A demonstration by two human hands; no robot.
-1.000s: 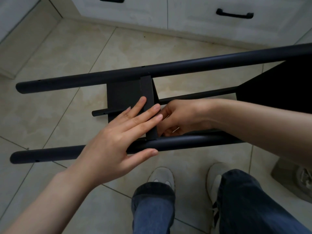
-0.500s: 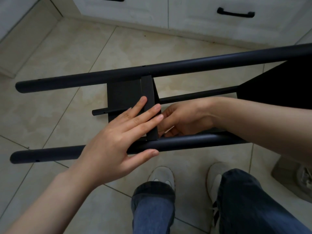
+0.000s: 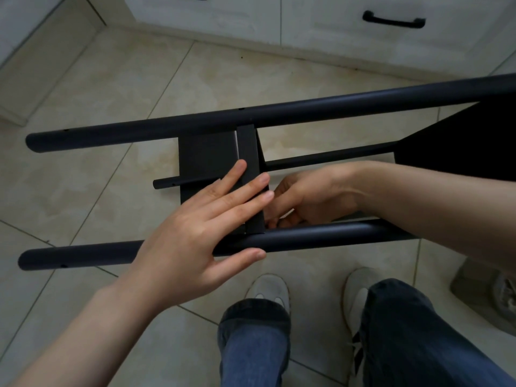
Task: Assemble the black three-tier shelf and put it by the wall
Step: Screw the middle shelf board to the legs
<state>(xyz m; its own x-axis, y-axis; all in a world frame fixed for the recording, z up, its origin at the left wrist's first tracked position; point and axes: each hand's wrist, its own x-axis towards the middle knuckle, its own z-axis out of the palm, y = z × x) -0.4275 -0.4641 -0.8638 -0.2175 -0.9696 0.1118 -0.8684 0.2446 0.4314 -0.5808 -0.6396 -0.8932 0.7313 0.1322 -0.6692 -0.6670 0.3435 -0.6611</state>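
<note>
The black shelf frame lies on its side above the tiled floor, its far pole (image 3: 335, 107) and near pole (image 3: 321, 237) running left to right. A small black shelf panel (image 3: 206, 155) sits between them. My left hand (image 3: 201, 230) presses flat on this panel with straight fingers, thumb under the near pole. My right hand (image 3: 312, 196) is curled just right of the panel's edge, above the near pole, fingertips pinched together where panel and pole meet. What they pinch is mostly hidden. Another black panel (image 3: 460, 141) fills the frame at the right.
A thin black rod (image 3: 329, 156) runs below the panel. White cabinets with a black handle (image 3: 393, 22) line the far side. My legs and pale shoes (image 3: 268, 289) stand under the near pole. A grey shoe (image 3: 488, 297) lies at the right.
My right hand has tucked slightly further in behind the panel edge, and a thin metal sliver seen by its fingers a second ago is now hidden. My left hand has stayed put.
</note>
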